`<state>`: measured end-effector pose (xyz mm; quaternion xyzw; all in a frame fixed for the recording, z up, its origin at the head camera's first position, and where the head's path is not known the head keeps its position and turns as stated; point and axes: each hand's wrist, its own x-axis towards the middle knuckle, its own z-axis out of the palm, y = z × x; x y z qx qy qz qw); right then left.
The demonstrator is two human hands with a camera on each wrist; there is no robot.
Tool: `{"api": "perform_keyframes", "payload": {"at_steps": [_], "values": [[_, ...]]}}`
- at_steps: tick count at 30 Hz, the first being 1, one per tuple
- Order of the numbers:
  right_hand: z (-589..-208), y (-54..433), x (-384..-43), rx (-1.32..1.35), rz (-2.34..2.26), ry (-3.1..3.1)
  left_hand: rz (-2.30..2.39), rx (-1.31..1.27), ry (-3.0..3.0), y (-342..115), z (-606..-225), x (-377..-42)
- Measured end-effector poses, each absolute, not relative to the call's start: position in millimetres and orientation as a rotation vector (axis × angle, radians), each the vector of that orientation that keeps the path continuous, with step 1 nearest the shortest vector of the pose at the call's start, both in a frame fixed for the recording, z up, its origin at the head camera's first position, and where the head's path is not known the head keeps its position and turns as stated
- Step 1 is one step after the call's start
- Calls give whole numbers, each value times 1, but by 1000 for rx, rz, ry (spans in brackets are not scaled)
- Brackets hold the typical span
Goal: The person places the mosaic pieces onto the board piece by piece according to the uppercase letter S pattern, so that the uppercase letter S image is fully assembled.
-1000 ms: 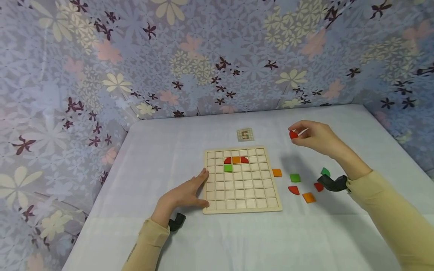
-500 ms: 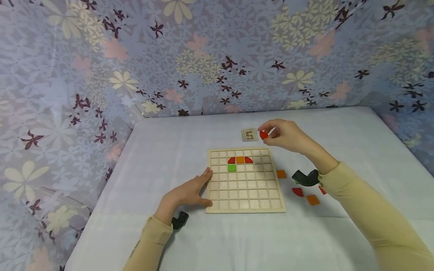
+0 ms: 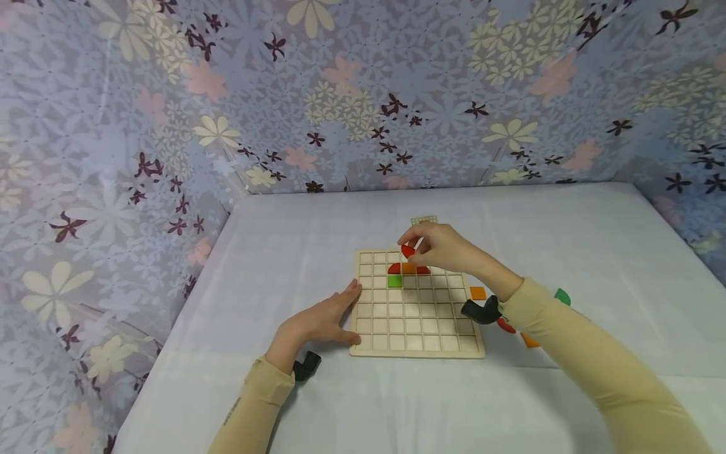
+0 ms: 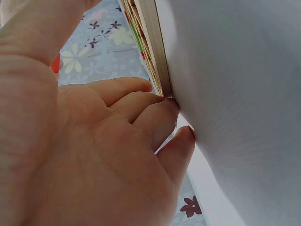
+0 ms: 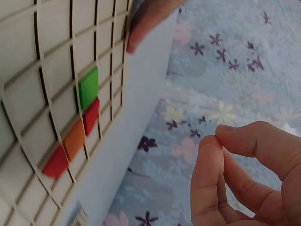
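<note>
A wooden grid board [image 3: 416, 342] lies on the table. In its upper part sit two red quarter-circle tiles, left [image 3: 394, 269] and right [image 3: 423, 270], with an orange square tile [image 3: 408, 268] between them. Under the left red one is a green square tile [image 3: 394, 281]. My right hand [image 3: 445, 248] pinches another red quarter-circle tile [image 3: 407, 251] above the board's upper rows; in the right wrist view, thumb and fingers [image 5: 221, 136] meet and the tile is hidden. My left hand [image 3: 320, 321] rests its extended fingers and thumb against the board's left edge [image 4: 157, 47].
Right of the board lie an orange square tile [image 3: 478, 293], a red tile [image 3: 506, 325], another orange tile [image 3: 530, 340] and a green curved tile [image 3: 562, 296], some partly behind the right forearm. A small gridded card [image 3: 424, 220] lies beyond the board, partly covered by the right hand.
The right hand has carried the red quarter-circle tile leftward from the table's right side, past the card, to over the board. The left hand stays at the board's edge; the head view shifts slightly.
</note>
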<state>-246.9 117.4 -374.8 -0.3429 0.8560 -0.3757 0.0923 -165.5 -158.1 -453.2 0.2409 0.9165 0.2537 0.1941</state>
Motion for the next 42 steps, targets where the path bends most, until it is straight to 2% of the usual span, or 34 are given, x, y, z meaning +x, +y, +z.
{"api": "perform_keyframes", "payload": {"at_steps": [22,42], "values": [[-432,87,-238,-1131,-957,2458,738,693,2556,-160,-453,-167],[-443,82,-235,-1200,-788,2558,733,683,2550,-160,-453,-167]]}}
